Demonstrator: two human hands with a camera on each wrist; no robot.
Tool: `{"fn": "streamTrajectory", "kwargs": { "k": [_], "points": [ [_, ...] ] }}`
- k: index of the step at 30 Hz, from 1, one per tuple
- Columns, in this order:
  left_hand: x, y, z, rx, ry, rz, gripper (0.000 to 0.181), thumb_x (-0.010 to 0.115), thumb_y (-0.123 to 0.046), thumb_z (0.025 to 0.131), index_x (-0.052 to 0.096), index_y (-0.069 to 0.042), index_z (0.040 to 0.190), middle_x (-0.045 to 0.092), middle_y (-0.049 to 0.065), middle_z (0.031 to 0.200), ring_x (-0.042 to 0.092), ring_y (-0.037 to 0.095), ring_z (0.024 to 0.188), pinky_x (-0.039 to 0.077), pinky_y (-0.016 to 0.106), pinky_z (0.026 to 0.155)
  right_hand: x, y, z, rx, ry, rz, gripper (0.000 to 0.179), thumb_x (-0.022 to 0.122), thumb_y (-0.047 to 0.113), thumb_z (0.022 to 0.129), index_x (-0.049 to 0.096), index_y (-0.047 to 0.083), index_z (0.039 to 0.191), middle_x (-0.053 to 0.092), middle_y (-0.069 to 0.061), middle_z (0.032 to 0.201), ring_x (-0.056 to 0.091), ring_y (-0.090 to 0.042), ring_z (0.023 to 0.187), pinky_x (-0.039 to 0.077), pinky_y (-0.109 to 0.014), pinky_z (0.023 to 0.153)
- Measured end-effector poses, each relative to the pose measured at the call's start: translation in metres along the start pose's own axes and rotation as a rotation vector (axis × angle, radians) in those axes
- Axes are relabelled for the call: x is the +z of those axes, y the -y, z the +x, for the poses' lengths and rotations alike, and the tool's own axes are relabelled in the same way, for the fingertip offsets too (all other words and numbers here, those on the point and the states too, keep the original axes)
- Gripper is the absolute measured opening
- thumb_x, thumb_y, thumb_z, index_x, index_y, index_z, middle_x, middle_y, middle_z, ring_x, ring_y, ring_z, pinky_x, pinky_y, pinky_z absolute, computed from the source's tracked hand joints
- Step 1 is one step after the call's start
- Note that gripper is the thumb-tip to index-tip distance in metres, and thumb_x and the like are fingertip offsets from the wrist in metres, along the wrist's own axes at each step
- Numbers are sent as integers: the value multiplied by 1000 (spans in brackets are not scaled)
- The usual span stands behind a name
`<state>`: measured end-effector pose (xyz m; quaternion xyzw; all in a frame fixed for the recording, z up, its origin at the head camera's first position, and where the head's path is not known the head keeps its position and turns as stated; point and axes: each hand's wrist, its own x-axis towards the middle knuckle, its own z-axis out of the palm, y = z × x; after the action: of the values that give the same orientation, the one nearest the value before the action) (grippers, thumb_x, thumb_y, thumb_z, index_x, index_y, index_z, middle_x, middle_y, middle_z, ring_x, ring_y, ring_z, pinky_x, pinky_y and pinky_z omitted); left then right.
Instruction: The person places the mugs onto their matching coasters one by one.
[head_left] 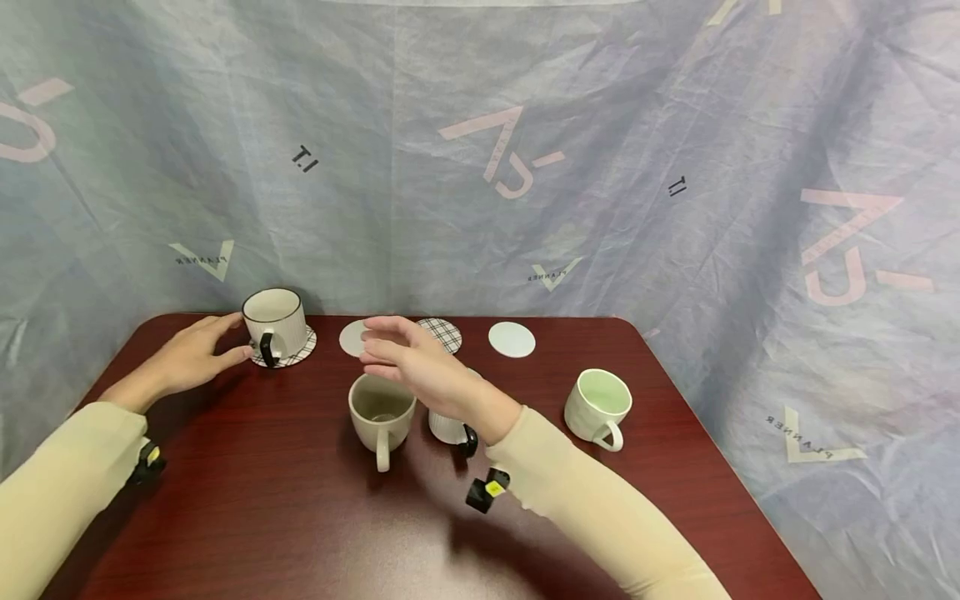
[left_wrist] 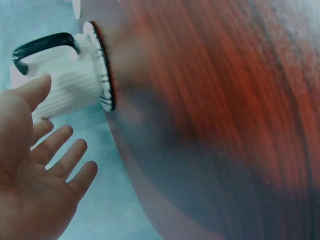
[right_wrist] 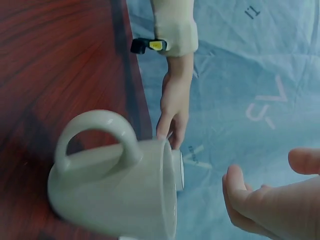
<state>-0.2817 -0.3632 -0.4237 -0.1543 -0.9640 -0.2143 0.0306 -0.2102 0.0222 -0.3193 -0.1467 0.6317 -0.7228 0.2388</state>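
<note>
A ribbed white mug (head_left: 273, 317) with a black rim and black handle stands on a plaid coaster (head_left: 302, 350) at the far left. Beside it is my left hand (head_left: 193, 354), fingers spread and thumb towards the handle; the left wrist view shows the palm facing the mug (left_wrist: 70, 82), without a grip around it. My right hand (head_left: 427, 367) hovers over the middle of the table, fingers extended and holding nothing. Just below its fingertips stands a beige mug (head_left: 375, 429), which the right wrist view shows close up (right_wrist: 107, 187). My right hand partly hides another ribbed mug (head_left: 447, 427) with a black handle.
A pale green mug (head_left: 592, 408) stands on the right of the dark red table (head_left: 300, 517). Along the back edge lie a white coaster (head_left: 512, 340), a plaid coaster (head_left: 442, 333) and a partly covered pale coaster (head_left: 351, 339). A grey printed cloth (head_left: 390, 208) hangs behind.
</note>
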Motion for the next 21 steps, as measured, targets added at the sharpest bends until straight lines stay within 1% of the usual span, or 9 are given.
{"fn": "streamTrajectory", "kwargs": {
  "k": [3,8,12,17,21],
  "points": [
    [-4,-4,-4,-9,-20,1,77,67,-33,106,35,15,156,47,41,146,48,58,132,38,74,105,-13,-3,-11,-11,16,-10,49,54,8,110,41,-2,157,45,-22,157,56,-36,138,46,-43,118],
    [-10,-12,-10,24,-81,8,76,70,-31,104,37,12,157,49,36,147,54,54,127,43,72,99,-31,-7,-26,-32,7,-31,49,52,5,110,40,-3,156,45,-24,158,53,-40,142,49,-40,115],
    [-14,-22,-12,40,-125,-13,75,71,-30,103,38,9,158,50,32,149,55,52,127,42,70,99,-41,-9,-36,-54,3,-61,48,52,5,109,41,-3,156,46,-23,155,55,-40,141,50,-40,114],
    [-19,-38,-16,33,-157,-31,76,72,-31,102,38,3,161,49,29,151,54,49,130,41,69,101,-50,-13,-47,-80,6,-102,49,54,6,109,43,-1,155,48,-22,152,55,-42,138,49,-43,114],
    [-22,-51,-19,35,-158,-46,76,72,-34,103,38,-2,163,49,27,151,52,48,132,39,70,102,-55,-17,-55,-86,0,-136,48,54,6,108,44,-1,154,48,-23,152,59,-35,133,51,-42,113]
  ]
}}
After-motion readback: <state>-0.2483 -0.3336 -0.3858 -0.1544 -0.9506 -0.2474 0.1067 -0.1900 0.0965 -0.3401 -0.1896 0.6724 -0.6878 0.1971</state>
